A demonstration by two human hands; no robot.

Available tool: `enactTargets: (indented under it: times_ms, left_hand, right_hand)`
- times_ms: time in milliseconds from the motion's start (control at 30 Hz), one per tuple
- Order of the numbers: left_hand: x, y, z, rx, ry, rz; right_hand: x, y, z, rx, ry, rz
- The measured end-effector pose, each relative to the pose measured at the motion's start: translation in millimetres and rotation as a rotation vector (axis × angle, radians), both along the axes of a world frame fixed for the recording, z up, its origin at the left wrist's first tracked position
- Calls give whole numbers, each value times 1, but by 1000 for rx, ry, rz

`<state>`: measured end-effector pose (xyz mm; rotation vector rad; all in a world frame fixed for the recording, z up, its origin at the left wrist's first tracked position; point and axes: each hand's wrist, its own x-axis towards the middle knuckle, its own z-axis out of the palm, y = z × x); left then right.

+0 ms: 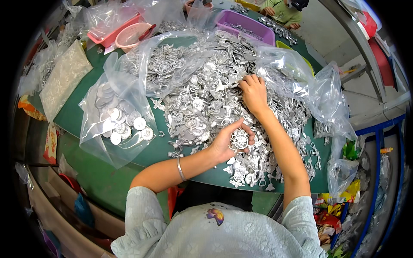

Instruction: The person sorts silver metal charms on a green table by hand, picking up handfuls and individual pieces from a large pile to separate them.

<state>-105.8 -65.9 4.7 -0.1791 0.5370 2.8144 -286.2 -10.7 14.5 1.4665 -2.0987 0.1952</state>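
Observation:
A large heap of small silver-coloured metal castings covers the middle of the green table. Near the heap's front edge, my left hand is closed around round openwork metal pieces, which rest in the palm between thumb and fingers. Farther up the heap, my right hand reaches in with its fingers bent down among the castings. Whatever those fingertips grip is hidden. To the left lies an open clear plastic bag with round silver discs inside.
Clear plastic sheeting lies over the heap's right side. At the back stand a purple bin, a pink basket and a red tray. A filled bag sits far left. Another person works across the table.

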Motion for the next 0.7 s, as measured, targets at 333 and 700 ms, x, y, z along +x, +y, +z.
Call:
enactTargets:
  times_ms: [333, 700]
  left_hand:
    - [-1, 0, 2, -12, -15, 23]
    - [-1, 1, -1, 11, -3, 12]
  right_hand:
    - [-2, 42, 23, -324, -484, -154]
    - [29, 31, 16, 145, -304, -25]
